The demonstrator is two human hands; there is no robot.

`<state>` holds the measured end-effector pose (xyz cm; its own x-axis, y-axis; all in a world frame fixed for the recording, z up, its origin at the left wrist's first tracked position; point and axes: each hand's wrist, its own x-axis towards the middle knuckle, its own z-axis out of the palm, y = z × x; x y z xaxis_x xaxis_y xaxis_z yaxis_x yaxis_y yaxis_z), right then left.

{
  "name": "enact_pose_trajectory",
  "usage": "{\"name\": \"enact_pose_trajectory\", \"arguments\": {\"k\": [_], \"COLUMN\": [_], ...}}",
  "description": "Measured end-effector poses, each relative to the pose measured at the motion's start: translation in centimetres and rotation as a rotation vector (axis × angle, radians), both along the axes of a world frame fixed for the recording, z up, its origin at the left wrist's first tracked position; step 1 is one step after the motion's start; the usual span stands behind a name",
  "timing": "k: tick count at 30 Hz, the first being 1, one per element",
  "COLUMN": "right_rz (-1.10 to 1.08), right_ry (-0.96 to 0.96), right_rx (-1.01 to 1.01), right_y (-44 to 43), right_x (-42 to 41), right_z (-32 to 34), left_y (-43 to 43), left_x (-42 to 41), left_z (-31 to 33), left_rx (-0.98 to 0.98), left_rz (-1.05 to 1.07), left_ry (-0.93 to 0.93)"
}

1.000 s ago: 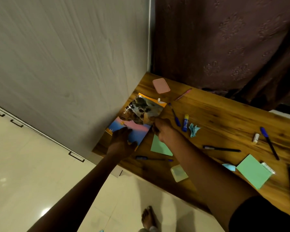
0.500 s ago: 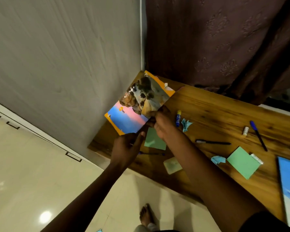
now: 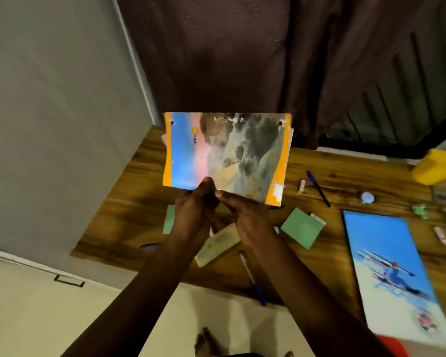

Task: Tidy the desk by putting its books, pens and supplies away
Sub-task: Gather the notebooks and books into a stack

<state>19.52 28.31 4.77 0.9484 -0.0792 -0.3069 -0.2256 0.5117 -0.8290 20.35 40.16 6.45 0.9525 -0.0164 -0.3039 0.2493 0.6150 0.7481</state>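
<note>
**Caller:** Start closest to you. What have you got?

**Me:** My bare foot (image 3: 208, 342) on the pale floor (image 3: 36, 318), right at the bottom. Both forearms reach up from there. Low on my right, a big blue-and-white book (image 3: 394, 276) lies flat on the wooden desk (image 3: 345, 181), running out towards the near edge.

**Caller:** And near the desk edge?

**Me:** A blue-capped pen (image 3: 251, 278) hangs over the near edge, just beside my right forearm. A pale yellowish pad (image 3: 218, 244) sits between my wrists. A green sticky pad (image 3: 301, 231) is to the right of my right hand, and another green pad (image 3: 169, 222) peeks out left of my left wrist.

**Caller:** The hands?

**Me:** Left hand (image 3: 193, 210) and right hand (image 3: 245, 217) are side by side, fingers pinched on the bottom edge of the orange-bordered notebook (image 3: 227, 153). It is clear of the desk, held up facing me, cover worn and blotchy.

**Caller:** Further out?

**Me:** A dark blue pen (image 3: 318, 188) lies at an angle past the notebook's right corner, with a small white piece (image 3: 301, 186) just beside it, too blurred to name. A round white thing (image 3: 367, 197) sits further right. A yellow container (image 3: 435, 166) is at the far right edge. Behind it all, a dark curtain (image 3: 242, 60), and a grey wall (image 3: 49, 112) on the left.
</note>
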Motion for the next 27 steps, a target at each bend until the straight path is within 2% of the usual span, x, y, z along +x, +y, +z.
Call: {"name": "enact_pose_trajectory", "arguments": {"k": [4, 9, 11, 15, 17, 19, 25, 27], "right_rz": [0.157, 0.068, 0.080, 0.006, 0.019, 0.018, -0.011, -0.026], "right_ry": [0.014, -0.226, -0.220, -0.034, 0.036, 0.101, 0.223, 0.264], "right_rx": [0.109, 0.317, 0.409, 0.385, 0.297, 0.115, -0.221, -0.264], "right_y": [-7.0, -17.4, -21.6, -30.0, -33.1, -35.7, -41.3, -42.6], "right_x": [-3.2, -9.0, -10.9, -13.5, -14.7, -15.8, -18.2, -18.9], "right_z": [0.1, 0.7, 1.2, 1.5, 1.5, 1.2, -1.0, -1.2], "left_y": [-5.4, -10.5, -12.1, -16.2, -18.5, -20.9, -27.9, -29.8], "left_x": [0.3, 0.2, 0.1, -1.2, -2.0, -2.8, -5.1, -5.9], "left_z": [2.0, 2.1, 1.9, 1.5, 0.7, -0.1, -3.1, -4.0], "left_rx": [0.056, 0.077, 0.108, 0.198, 0.209, 0.237, 0.313, 0.360], "left_rz": [-0.013, -0.163, -0.251, -0.452, -0.593, -0.692, -0.795, -0.798], "left_ry": [-0.082, -0.084, -0.053, 0.041, 0.060, 0.084, 0.147, 0.167]}}
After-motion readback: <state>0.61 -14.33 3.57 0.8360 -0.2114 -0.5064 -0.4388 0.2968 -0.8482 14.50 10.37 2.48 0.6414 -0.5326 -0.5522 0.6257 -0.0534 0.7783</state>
